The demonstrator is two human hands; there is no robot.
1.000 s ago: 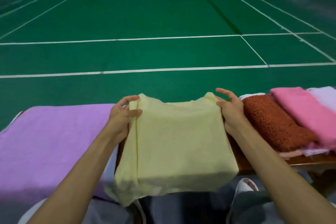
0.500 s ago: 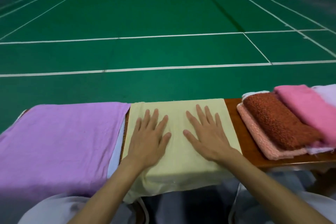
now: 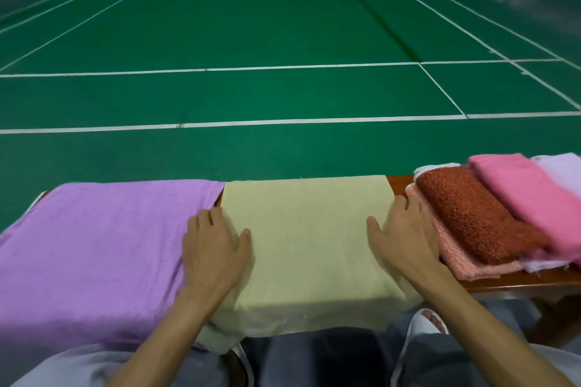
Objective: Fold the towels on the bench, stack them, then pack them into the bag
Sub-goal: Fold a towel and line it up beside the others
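Green court floor [image 3: 283, 41] stretches beyond my fingertips. Under my palms the yellow towel [image 3: 308, 239] now lies flat on the bench [image 3: 399, 181]; my left hand [image 3: 213, 254] and right hand [image 3: 405, 242], open and gripping nothing, have slid from its middle to its side edges. Smoothed, it seems ready for folding.

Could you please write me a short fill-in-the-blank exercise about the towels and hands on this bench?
1. Both hands rest flat on the ____ towel.
2. The left hand lies at that towel's edge next to the ____ towel.
3. Beside the right hand, a rust towel lies on a ____ one.
4. The towels lie on a wooden ____.

Missing words: yellow; purple; salmon-pink; bench
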